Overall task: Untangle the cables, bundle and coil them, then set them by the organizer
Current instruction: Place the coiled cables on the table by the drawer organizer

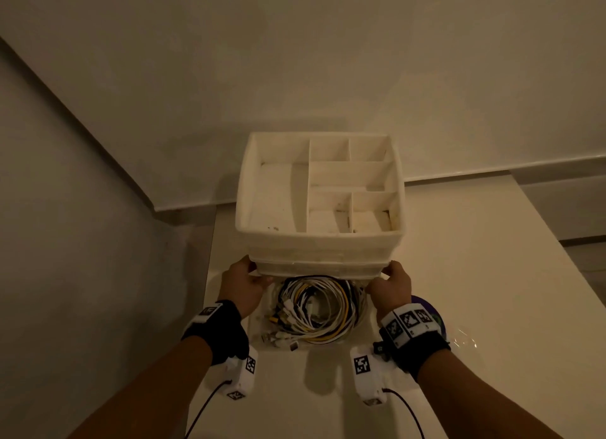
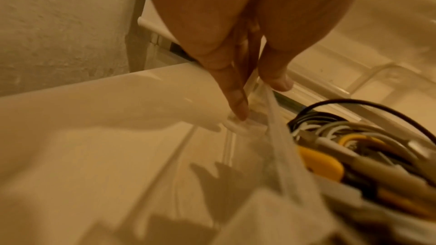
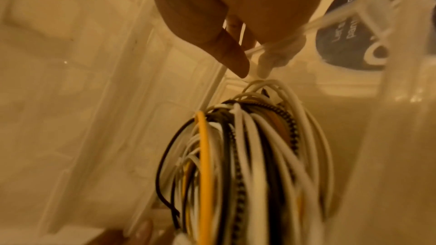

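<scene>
A white organizer (image 1: 321,242) with open top compartments stands on the table. Its clear bottom drawer (image 1: 258,324) is pulled out toward me. Inside lies a coiled bundle of white, black and yellow cables (image 1: 314,307), with plugs at the near left. My left hand (image 1: 244,281) pinches the drawer's left wall close to the organizer (image 2: 259,98), a fingertip (image 2: 238,107) outside the wall. My right hand (image 1: 392,283) pinches the right wall (image 3: 253,70), thumb inside beside the cables (image 3: 247,146), fingers blurred behind the clear plastic. The cable coil (image 2: 354,148) fills the drawer.
The white table (image 1: 459,258) ends at its left edge just beyond my left hand, next to a wall. A dark round printed object (image 1: 433,314) lies beneath my right wrist, with a clear plastic piece (image 1: 462,340) beside it. The organizer's back stands near the wall.
</scene>
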`<move>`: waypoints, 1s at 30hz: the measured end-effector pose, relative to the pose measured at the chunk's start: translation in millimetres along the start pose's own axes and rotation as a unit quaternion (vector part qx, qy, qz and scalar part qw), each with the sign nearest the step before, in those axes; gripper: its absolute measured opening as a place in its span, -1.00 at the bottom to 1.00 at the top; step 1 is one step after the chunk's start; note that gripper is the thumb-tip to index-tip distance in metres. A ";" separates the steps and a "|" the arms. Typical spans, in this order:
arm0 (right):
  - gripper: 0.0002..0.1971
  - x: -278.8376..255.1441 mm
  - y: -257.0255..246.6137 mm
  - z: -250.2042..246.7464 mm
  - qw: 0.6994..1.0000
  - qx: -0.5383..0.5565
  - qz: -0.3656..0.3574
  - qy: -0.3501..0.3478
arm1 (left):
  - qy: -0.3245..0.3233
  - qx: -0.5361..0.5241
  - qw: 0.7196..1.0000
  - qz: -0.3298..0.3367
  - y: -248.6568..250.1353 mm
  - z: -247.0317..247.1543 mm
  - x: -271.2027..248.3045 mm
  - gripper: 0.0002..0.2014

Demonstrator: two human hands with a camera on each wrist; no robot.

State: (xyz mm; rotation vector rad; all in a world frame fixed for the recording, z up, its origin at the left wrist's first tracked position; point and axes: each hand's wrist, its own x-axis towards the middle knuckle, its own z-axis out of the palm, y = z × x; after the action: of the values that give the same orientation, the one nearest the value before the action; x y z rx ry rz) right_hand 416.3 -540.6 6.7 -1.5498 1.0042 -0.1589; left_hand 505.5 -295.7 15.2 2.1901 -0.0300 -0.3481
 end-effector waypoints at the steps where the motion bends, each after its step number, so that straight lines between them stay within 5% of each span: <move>1: -0.64 0.1 -0.8 0.8 1.000 -0.003 0.000 -0.002 | 0.008 0.005 1.000 0.004 2.1 1.0 -1.3 -0.63; 5: -0.65 -1.3 -1.1 -3.2 0.999 -0.028 -0.015 -0.020 | 0.004 0.000 1.000 0.019 7.6 1.5 -6.5 -0.65; 10: -0.17 -13.4 -0.7 -11.5 0.996 -0.053 -0.012 -0.077 | -0.087 -0.135 0.986 -0.040 -0.1 1.4 -10.1 -0.53; 13: -0.04 -28.2 1.7 2.0 0.986 -0.150 -0.038 -0.067 | -0.066 -0.199 0.978 0.014 8.1 13.3 -18.0 -0.48; 16: -0.08 -32.0 -4.6 9.7 0.982 -0.178 -0.009 -0.062 | -0.042 -0.210 0.974 0.069 11.9 21.6 -17.9 -0.49; 27: -0.16 -19.7 -4.8 16.2 0.982 -0.180 0.041 -0.034 | 0.050 -0.141 0.988 -0.033 -21.2 38.8 -1.4 -0.22; 30: -0.13 -24.1 -0.9 18.3 0.979 -0.201 0.011 -0.019 | 0.083 -0.107 0.990 -0.035 -22.4 44.4 1.8 -0.35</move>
State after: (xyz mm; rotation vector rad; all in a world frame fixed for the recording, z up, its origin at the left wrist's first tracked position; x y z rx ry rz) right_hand 413.1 -511.1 12.9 -1.8986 1.0673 0.0962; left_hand 493.4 -317.3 -27.9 2.0038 0.1681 -0.1979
